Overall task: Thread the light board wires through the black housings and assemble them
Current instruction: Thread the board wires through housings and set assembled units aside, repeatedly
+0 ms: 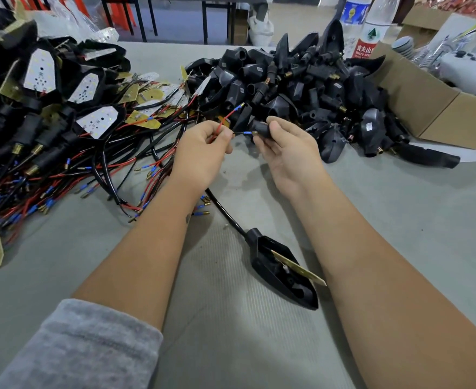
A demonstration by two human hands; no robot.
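Observation:
My left hand [203, 150] pinches a red wire [227, 119] and a black wire whose blue-sleeved tip [246, 133] points at the stem of a black housing [255, 123]. That housing is gripped by my right hand [284, 147], thumb on top of the stem. The red wire's tip curves up past the housing. In front of me on the grey mat lies another black housing [281, 273] with a yellow light board [298, 268] sitting tilted in it and a black cable running from its stem toward my left wrist.
A heap of empty black housings [301, 80] fills the far centre. Assembled lights and loose boards with red and black wires [62, 130] cover the left. A cardboard box [427, 108] and two bottles [368, 26] stand at the far right.

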